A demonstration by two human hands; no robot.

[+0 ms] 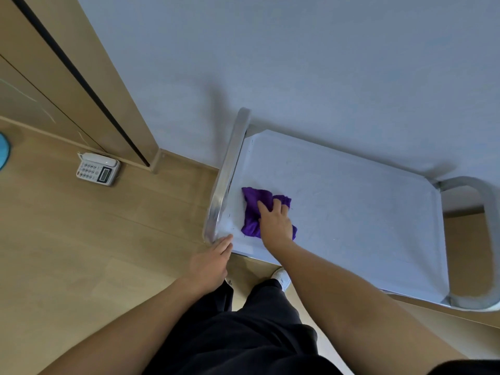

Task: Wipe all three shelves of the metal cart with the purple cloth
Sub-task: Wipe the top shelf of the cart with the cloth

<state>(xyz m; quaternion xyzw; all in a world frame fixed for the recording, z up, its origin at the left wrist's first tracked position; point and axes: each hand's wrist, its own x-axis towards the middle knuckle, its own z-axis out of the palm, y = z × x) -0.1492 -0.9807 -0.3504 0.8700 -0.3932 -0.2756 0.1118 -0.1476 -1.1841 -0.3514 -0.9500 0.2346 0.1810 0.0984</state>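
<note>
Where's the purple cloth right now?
In the head view, the purple cloth lies under the right hand on the cart's top shelf, near its left handle.

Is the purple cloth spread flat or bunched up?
Bunched up: the purple cloth lies crumpled in uneven folds under the right hand on the top shelf.

Soft, even indoor light, faint shadows on the wall (297,63), wide-angle bending at edges.

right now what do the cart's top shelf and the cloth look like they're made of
Top shelf: looks like brushed metal, probably stainless steel, matte grey with a shinier side rail. Purple cloth: soft crumpled fabric, possibly microfibre, bunched into folds under the right hand.
</note>
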